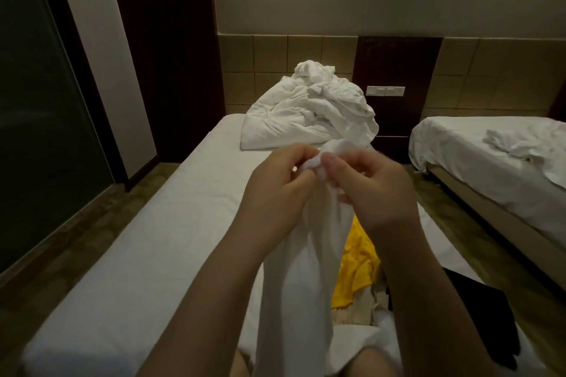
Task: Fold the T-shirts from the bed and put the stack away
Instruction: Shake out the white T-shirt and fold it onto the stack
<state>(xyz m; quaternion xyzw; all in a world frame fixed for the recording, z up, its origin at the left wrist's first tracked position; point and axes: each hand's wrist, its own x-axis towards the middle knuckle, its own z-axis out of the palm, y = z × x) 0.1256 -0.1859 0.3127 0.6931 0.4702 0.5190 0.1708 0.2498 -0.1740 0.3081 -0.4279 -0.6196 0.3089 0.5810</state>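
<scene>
White T-shirt hangs; left hand and right hand pinch its top with curled fingers.

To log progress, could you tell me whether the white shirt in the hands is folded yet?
Not folded: the white shirt hangs bunched and loose, gripped at its top by the left hand and right hand.

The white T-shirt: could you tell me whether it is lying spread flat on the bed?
No, the left hand and right hand pinch the white T-shirt bunched at its top, and it hangs down.
</scene>
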